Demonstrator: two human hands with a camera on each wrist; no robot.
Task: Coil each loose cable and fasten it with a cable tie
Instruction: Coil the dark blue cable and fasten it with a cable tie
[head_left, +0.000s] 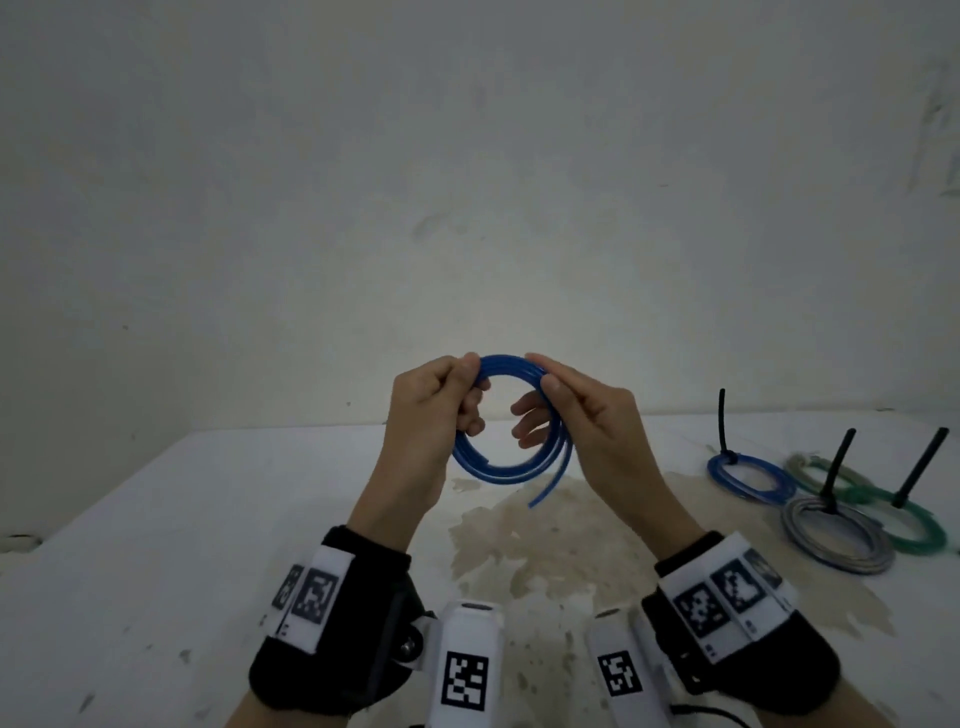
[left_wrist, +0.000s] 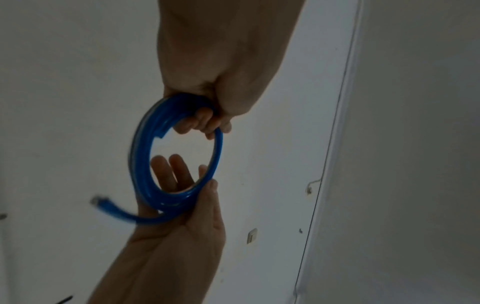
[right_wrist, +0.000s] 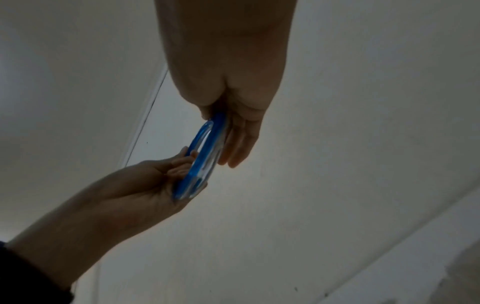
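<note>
A blue cable (head_left: 511, 470) is wound into a round coil and held up in the air above the white table (head_left: 208, 519). My left hand (head_left: 441, 400) grips the coil's left side, fingers curled through the ring (left_wrist: 202, 121). My right hand (head_left: 566, 405) pinches the coil's upper right between thumb and forefinger, its other fingers straight behind the ring (right_wrist: 236, 144). One loose cable end (head_left: 535, 501) hangs free below the coil at the lower right, blurred in the left wrist view (left_wrist: 101, 202). No cable tie shows on this coil.
At the right of the table lie finished coils, each with a black tie sticking up: a blue one (head_left: 748, 475), a grey one (head_left: 836, 535) and a green one (head_left: 914, 525). A brownish stain (head_left: 545, 540) marks the table below my hands. A pale wall stands behind.
</note>
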